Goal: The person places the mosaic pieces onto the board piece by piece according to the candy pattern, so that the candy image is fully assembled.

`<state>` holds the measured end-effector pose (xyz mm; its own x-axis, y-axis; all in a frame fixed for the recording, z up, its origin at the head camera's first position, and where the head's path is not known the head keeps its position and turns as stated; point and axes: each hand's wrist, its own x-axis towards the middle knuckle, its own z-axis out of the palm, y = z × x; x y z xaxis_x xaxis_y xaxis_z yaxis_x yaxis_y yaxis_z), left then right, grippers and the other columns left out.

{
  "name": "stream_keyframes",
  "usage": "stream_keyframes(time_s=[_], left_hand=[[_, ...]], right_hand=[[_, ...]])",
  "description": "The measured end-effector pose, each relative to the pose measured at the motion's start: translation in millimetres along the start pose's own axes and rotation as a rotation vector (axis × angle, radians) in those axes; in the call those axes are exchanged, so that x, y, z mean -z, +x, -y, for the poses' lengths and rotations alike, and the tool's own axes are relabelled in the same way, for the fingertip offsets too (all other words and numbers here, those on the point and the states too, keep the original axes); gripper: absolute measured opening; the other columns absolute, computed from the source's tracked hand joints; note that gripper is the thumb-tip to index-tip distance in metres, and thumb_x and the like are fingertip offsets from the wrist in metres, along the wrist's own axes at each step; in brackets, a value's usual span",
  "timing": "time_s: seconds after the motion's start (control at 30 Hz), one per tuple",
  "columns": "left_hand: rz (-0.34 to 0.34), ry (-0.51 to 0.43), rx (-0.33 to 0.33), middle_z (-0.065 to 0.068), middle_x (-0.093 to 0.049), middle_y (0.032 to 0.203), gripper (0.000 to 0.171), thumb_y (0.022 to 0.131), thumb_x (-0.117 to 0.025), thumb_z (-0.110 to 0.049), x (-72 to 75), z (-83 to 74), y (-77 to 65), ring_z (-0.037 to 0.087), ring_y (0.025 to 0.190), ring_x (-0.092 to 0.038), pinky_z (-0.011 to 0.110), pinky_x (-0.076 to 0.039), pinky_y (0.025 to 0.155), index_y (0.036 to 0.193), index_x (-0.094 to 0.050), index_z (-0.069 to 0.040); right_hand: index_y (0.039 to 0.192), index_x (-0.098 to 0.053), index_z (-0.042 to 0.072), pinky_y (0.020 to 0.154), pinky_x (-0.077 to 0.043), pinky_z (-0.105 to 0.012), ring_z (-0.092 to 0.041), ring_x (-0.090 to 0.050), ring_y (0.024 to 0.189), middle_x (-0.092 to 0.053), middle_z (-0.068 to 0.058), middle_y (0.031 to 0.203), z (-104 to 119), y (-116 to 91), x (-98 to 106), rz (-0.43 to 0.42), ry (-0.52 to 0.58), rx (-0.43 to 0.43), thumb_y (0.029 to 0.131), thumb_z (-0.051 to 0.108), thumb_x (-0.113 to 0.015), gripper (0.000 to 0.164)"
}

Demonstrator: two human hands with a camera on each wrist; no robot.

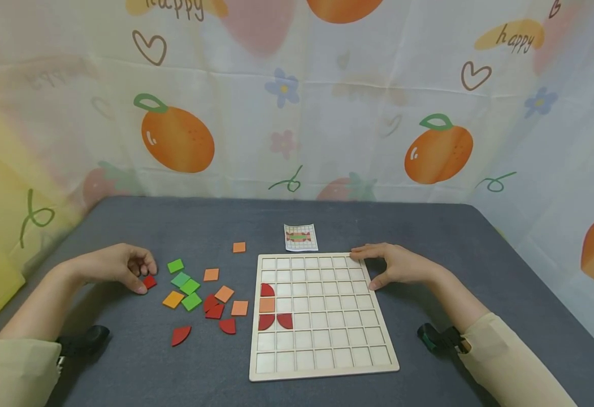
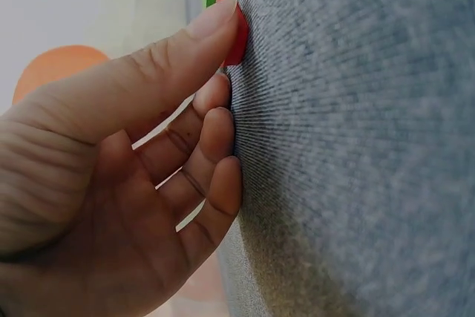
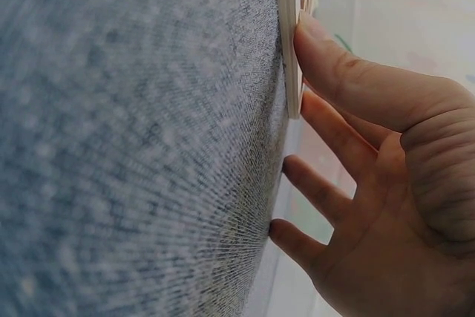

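At the left of the table, my left hand (image 1: pixel 116 267) pinches a small red tile (image 1: pixel 149 281) between thumb and index finger. The left wrist view shows the thumb over this red tile (image 2: pixel 236 38), its full shape hidden. My right hand (image 1: pixel 395 264) rests at the far right corner of a pale wooden grid board (image 1: pixel 325 374), thumb against the side edge, index finger along the far edge. The other fingers of the right hand (image 3: pixel 378 183) are spread out. Within the board's left columns lie red quarter-circle tiles (image 1: pixel 266 322) and one orange square tile (image 1: pixel 267 305).
Between left hand and board are scattered green square tiles (image 1: pixel 191 302), orange squares (image 1: pixel 211 275), a yellow-orange square (image 1: pixel 173 299) and red pieces (image 1: pixel 181 336). A small card with a coloured grid picture (image 1: pixel 300 237) lies behind the board. A printed curtain (image 1: pixel 297 141) hangs behind the table.
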<state>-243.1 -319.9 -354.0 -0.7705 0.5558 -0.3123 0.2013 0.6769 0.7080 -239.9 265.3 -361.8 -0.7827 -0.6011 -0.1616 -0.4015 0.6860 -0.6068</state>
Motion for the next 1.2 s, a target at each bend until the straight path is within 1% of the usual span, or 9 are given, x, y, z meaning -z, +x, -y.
stream_keyframes(time_s=[0.13,0.23,0.43,0.53,0.63,0.83,0.97,1.07,1.2], left_hand=[[-0.009,0.026,-0.018,-0.005,-0.052,0.079,0.032,0.078,-0.08,-0.016,-0.7,0.0,0.6,0.001,0.07,-0.048,0.022,-0.043,0.062,0.096,-0.061,0.002],[-0.025,0.043,-0.021,-0.005,-0.055,0.078,0.032,0.078,-0.08,-0.016,-1.4,-0.7,0.5,0.001,0.068,-0.049,0.022,-0.044,0.061,0.094,-0.06,0.003],[-0.073,0.077,0.028,0.003,-0.06,0.09,0.04,0.075,-0.082,-0.016,-3.8,-5.4,1.4,0.0,0.077,-0.053,0.022,-0.049,0.066,0.103,-0.06,0.003],[-0.083,0.124,0.05,0.003,-0.065,0.088,0.034,0.075,-0.082,-0.017,-4.4,-7.3,2.0,0.001,0.075,-0.056,0.022,-0.049,0.067,0.098,-0.063,0.0],[-0.09,0.148,0.065,0.001,-0.066,0.087,0.03,0.075,-0.083,-0.017,-4.9,-8.5,2.1,0.0,0.075,-0.058,0.022,-0.049,0.067,0.094,-0.065,-0.002],[-0.107,0.122,0.041,0.0,-0.064,0.086,0.031,0.074,-0.082,-0.014,-7.1,-9.5,2.1,0.0,0.075,-0.055,0.022,-0.048,0.065,0.095,-0.064,-0.001],[-0.117,0.074,0.045,0.002,-0.064,0.087,0.033,0.074,-0.081,-0.012,-8.4,-9.9,2.4,0.001,0.075,-0.056,0.022,-0.049,0.066,0.099,-0.063,0.0],[-0.121,0.053,0.05,0.003,-0.066,0.087,0.03,0.077,-0.079,-0.012,-8.4,-9.0,2.6,0.001,0.075,-0.059,0.023,-0.05,0.066,0.099,-0.064,0.001],[-0.142,0.054,0.01,0.003,-0.071,0.089,0.028,0.08,-0.077,-0.015,-8.3,-9.2,3.7,0.0,0.077,-0.061,0.022,-0.051,0.068,0.101,-0.066,0.0]], right_hand=[[0.143,-0.052,0.01,0.116,-0.02,-0.069,-0.046,-0.021,0.15,-0.046,-0.013,0.154,-0.5,0.4,0.3,0.0,-0.002,0.005,0.076,0.03,-0.084,0.078],[0.144,-0.052,0.01,0.116,-0.02,-0.069,-0.046,-0.021,0.15,-0.046,-0.013,0.154,-1.0,1.0,-0.1,0.0,0.001,0.006,0.076,0.029,-0.084,0.077],[0.144,-0.052,0.01,0.115,-0.02,-0.07,-0.047,-0.022,0.15,-0.047,-0.013,0.153,-2.5,1.8,-1.2,-0.001,-0.01,0.021,0.077,0.031,-0.083,0.077],[0.144,-0.052,0.01,0.115,-0.02,-0.07,-0.047,-0.022,0.149,-0.047,-0.014,0.153,-2.5,1.9,-1.6,-0.001,-0.012,0.025,0.077,0.032,-0.083,0.077],[0.144,-0.052,0.01,0.115,-0.02,-0.07,-0.047,-0.023,0.149,-0.047,-0.014,0.153,-2.3,1.7,-1.4,-0.002,-0.014,0.024,0.076,0.031,-0.083,0.077],[0.144,-0.052,0.011,0.116,-0.02,-0.069,-0.045,-0.023,0.15,-0.047,-0.012,0.153,-2.4,1.5,-0.6,-0.001,-0.019,0.014,0.076,0.031,-0.083,0.077],[0.144,-0.052,0.011,0.115,-0.021,-0.07,-0.047,-0.023,0.149,-0.047,-0.013,0.153,-3.0,1.5,-0.7,-0.003,-0.024,0.019,0.077,0.031,-0.083,0.077],[0.144,-0.052,0.011,0.115,-0.021,-0.069,-0.047,-0.022,0.15,-0.047,-0.013,0.153,-2.9,1.3,-1.0,-0.001,-0.019,0.015,0.077,0.031,-0.083,0.077],[0.144,-0.052,0.011,0.116,-0.021,-0.068,-0.045,-0.022,0.151,-0.046,-0.012,0.154,-2.0,1.1,-0.5,0.002,-0.008,0.001,0.076,0.029,-0.084,0.078]])
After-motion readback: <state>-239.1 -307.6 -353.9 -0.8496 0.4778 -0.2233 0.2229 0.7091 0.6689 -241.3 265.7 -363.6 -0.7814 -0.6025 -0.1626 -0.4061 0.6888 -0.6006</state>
